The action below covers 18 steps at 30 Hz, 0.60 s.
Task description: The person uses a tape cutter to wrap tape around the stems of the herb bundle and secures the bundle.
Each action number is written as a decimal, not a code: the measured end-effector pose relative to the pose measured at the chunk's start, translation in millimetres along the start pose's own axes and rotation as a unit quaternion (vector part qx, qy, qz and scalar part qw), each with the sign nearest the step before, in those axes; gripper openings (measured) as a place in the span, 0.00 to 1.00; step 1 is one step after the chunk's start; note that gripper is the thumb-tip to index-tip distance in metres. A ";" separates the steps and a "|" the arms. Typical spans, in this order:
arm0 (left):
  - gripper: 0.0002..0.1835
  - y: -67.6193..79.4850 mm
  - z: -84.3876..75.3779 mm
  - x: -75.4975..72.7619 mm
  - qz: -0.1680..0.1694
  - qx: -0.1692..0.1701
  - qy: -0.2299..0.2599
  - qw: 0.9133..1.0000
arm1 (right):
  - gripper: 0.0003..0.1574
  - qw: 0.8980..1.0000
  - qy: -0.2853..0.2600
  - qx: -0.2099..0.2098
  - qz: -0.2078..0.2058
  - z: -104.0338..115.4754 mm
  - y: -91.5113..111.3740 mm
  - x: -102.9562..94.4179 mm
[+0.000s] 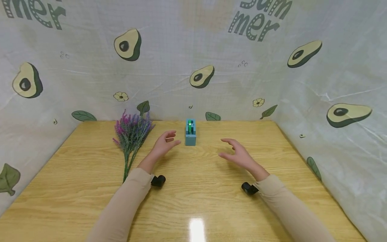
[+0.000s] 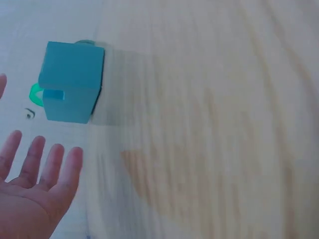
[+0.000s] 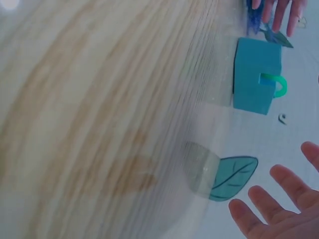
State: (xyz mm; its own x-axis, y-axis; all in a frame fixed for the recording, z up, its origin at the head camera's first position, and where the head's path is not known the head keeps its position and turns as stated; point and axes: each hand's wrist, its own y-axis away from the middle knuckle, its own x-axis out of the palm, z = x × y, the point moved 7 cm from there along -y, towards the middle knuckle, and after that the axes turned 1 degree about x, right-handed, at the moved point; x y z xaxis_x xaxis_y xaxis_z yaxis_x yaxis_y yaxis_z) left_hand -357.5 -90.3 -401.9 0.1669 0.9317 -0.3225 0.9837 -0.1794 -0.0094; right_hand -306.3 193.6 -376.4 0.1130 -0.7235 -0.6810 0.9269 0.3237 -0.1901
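A teal tape dispenser [image 1: 190,139] with a green roll in its top stands near the table's back edge, between the two hands. My left hand [image 1: 165,144] hovers to the left of it, fingers loosely bent and holding nothing. To its right and farther off, my right hand [image 1: 237,154] is held over the table with thumb and fingers apart, also holding nothing. The left wrist view shows the dispenser [image 2: 72,82] beyond the left fingertips. In the right wrist view the dispenser [image 3: 257,74] appears past the right fingers, with the left hand [image 3: 281,12] behind it.
A bunch of purple and pink lavender-like flowers [image 1: 131,131] lies on the left of the wooden table [image 1: 193,181], its stems running close to the left forearm. A cloth with avocado prints [image 1: 163,50] hangs behind the table and along its sides.
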 end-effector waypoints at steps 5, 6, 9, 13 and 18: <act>0.30 -5.1 2.4 3.3 0.011 -0.027 0.035 0.999 | 0.38 1.000 -0.012 0.001 0.011 5.4 -6.8 8.2; 0.30 -6.4 2.5 4.2 0.012 -0.028 0.037 0.999 | 0.38 1.000 -0.015 -0.001 0.014 6.6 -8.3 10.1; 0.28 -10.8 2.0 8.1 0.022 -0.028 0.045 0.998 | 0.38 1.000 -0.021 -0.003 0.017 10.0 -12.4 14.2; 0.27 -18.4 0.5 13.7 0.032 -0.024 0.040 0.998 | 0.36 1.000 -0.020 -0.004 0.015 13.6 -18.2 17.3; 0.26 -28.4 1.0 20.8 0.041 -0.020 0.033 0.998 | 0.33 0.999 -0.042 -0.001 0.015 16.7 -25.9 23.6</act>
State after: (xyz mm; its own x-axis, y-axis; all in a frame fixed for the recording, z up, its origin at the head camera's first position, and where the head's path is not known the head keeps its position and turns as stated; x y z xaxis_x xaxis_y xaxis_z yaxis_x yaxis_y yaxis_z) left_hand -382.0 -66.1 -409.3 0.2499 0.9333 -0.2578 0.9682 -0.2447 0.0527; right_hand -321.6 158.0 -375.7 0.1700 -0.7623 -0.6245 0.9223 0.3462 -0.1716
